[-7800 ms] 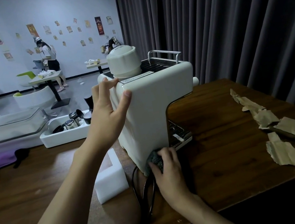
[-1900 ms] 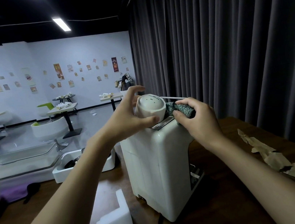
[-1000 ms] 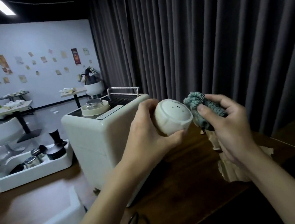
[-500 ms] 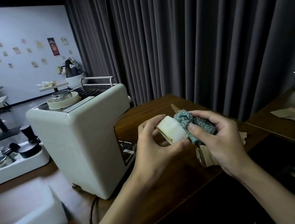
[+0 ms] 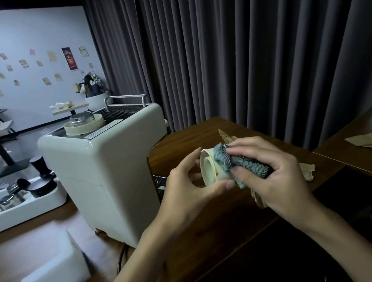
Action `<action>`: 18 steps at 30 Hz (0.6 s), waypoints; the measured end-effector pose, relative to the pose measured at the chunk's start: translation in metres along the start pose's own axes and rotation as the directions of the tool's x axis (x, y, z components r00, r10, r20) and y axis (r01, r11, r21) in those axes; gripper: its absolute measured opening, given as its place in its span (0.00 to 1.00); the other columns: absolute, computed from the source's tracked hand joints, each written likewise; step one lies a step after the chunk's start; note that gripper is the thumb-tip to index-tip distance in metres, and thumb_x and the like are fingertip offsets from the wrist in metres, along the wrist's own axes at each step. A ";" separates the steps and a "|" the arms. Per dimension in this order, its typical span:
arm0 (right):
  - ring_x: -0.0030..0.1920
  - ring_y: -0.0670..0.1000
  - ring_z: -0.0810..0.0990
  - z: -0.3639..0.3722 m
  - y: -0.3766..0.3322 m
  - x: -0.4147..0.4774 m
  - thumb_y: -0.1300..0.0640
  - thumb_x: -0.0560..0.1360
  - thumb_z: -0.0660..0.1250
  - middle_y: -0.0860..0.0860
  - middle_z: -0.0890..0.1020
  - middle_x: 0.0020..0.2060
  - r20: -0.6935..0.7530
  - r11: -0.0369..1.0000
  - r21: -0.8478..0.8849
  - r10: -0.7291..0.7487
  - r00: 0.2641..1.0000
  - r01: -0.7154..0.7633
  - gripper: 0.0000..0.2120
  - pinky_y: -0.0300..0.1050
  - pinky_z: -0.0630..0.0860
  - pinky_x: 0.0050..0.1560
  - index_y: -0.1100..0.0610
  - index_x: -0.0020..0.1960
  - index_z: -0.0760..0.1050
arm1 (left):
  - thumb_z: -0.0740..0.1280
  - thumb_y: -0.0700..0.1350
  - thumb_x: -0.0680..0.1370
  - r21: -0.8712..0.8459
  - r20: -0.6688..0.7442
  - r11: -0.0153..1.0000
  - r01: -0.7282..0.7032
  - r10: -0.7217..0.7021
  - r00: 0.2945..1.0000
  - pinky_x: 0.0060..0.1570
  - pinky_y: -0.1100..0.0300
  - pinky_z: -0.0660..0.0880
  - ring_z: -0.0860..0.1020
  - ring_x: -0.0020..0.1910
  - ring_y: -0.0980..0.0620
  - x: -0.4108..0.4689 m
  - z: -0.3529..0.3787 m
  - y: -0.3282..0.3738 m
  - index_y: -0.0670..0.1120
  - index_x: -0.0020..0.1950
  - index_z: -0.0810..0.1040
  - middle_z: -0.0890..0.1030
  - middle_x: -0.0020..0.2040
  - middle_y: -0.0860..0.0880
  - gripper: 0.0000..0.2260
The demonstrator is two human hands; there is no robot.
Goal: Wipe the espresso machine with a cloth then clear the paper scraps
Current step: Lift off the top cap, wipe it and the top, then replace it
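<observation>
Now that the round cap is off the espresso machine, the left hand is holding it in a tight grip above the table while the right hand is squeezing the cloth and rubbing its rim, so the paper scraps are waiting.
</observation>
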State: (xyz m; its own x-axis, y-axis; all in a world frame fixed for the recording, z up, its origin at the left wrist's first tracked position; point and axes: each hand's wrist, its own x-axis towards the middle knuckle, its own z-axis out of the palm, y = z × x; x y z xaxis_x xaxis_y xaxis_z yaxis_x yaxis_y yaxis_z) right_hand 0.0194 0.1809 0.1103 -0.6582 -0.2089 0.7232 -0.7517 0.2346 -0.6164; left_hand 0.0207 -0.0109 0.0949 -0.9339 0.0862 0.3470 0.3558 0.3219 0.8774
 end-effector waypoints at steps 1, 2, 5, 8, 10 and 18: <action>0.63 0.47 0.76 0.002 -0.001 0.000 0.65 0.72 0.73 0.43 0.80 0.58 0.035 1.000 -0.019 -0.004 0.999 0.004 0.16 0.39 0.73 0.62 0.54 0.59 0.81 | 0.81 0.61 0.62 0.008 0.009 1.000 0.002 -0.002 1.000 0.61 0.52 0.79 0.80 0.60 0.56 0.000 -0.001 0.000 0.53 0.74 0.70 0.80 0.62 0.56 0.43; 0.64 0.48 0.75 0.003 -0.002 0.001 0.64 0.73 0.73 0.42 0.79 0.58 0.068 0.999 -0.047 -0.004 0.998 0.007 0.17 0.39 0.72 0.63 0.52 0.59 0.81 | 0.81 0.60 0.63 0.019 0.017 1.000 0.001 -0.002 1.000 0.61 0.51 0.79 0.80 0.61 0.56 0.000 -0.002 0.001 0.53 0.73 0.72 0.80 0.62 0.57 0.41; 0.66 0.48 0.73 0.005 -0.003 0.004 0.60 0.73 0.73 0.41 0.78 0.59 0.141 0.997 -0.076 0.016 0.990 -0.005 0.17 0.37 0.69 0.64 0.50 0.60 0.80 | 0.81 0.59 0.65 0.065 0.056 0.998 -0.017 0.013 0.998 0.63 0.48 0.77 0.78 0.64 0.55 0.000 -0.007 0.002 0.52 0.73 0.72 0.80 0.64 0.55 0.39; 0.62 0.44 0.75 0.006 -0.003 0.011 0.59 0.75 0.70 0.42 0.79 0.58 0.130 0.998 -0.022 0.065 0.989 -0.062 0.15 0.34 0.72 0.61 0.52 0.61 0.79 | 0.81 0.57 0.65 0.093 0.125 0.996 -0.009 -0.003 0.992 0.62 0.47 0.78 0.79 0.63 0.52 -0.002 -0.011 0.003 0.54 0.74 0.71 0.80 0.64 0.54 0.40; 0.61 0.42 0.76 0.007 -0.002 0.014 0.58 0.76 0.69 0.42 0.79 0.57 0.109 0.997 -0.035 0.072 0.991 -0.068 0.14 0.32 0.71 0.59 0.52 0.61 0.78 | 0.82 0.56 0.65 0.095 0.138 0.995 -0.019 0.006 0.990 0.61 0.47 0.79 0.80 0.62 0.52 -0.004 -0.013 0.004 0.54 0.74 0.71 0.80 0.64 0.54 0.40; 0.65 0.41 0.72 0.011 -0.001 0.011 0.54 0.76 0.69 0.42 0.75 0.62 0.188 0.997 -0.044 0.070 0.980 -0.063 0.17 0.28 0.68 0.60 0.51 0.64 0.78 | 0.80 0.54 0.68 0.110 0.155 0.993 -0.032 0.015 0.988 0.65 0.48 0.77 0.78 0.64 0.54 -0.005 -0.021 0.008 0.51 0.73 0.73 0.80 0.65 0.56 0.36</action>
State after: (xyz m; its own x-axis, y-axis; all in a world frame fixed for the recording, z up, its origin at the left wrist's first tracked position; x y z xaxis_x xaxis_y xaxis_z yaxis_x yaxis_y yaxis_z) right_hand 0.0125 0.1679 0.1153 -0.7051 -0.3671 0.6067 -0.7064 0.2890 -0.6462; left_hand 0.0292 -0.0291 0.1068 -0.9229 0.2361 0.3043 0.3793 0.4209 0.8240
